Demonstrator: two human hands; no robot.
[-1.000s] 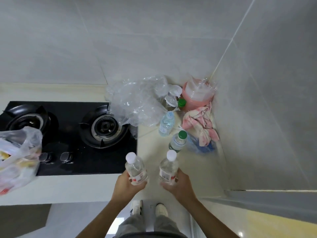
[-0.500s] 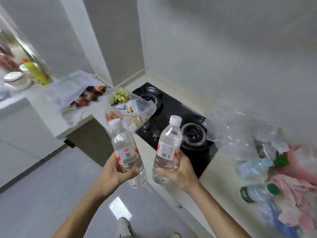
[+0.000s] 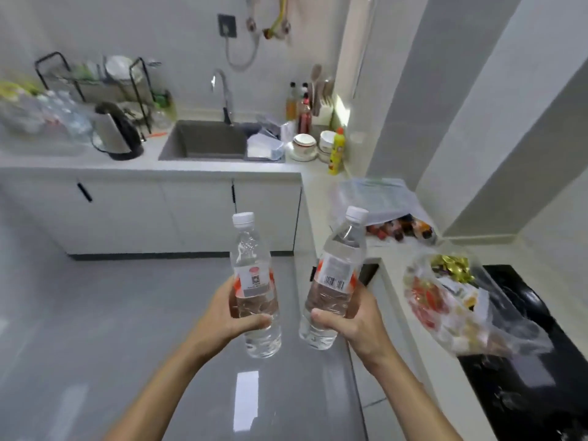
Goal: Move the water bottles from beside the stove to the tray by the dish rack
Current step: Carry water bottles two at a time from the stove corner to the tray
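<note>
Gripping one water bottle each: left hand (image 3: 222, 316), right hand (image 3: 356, 326); dish rack (image 3: 95, 81) blurred, tray indistinct.

Two water bottles — the left bottle (image 3: 254, 281) and the right bottle (image 3: 334, 278) — side by side above the floor (image 3: 95, 329). Far left, dish rack (image 3: 95, 81) behind kettle (image 3: 116, 132); sink (image 3: 206, 140) right of it; stove (image 3: 534, 361) near right.

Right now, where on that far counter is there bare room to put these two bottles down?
Bare counter runs along the front edge, left of the kettle, and a narrower patch lies between kettle and sink. Behind it, the bottle cluster by the dish rack is crowded and blurred.
</note>
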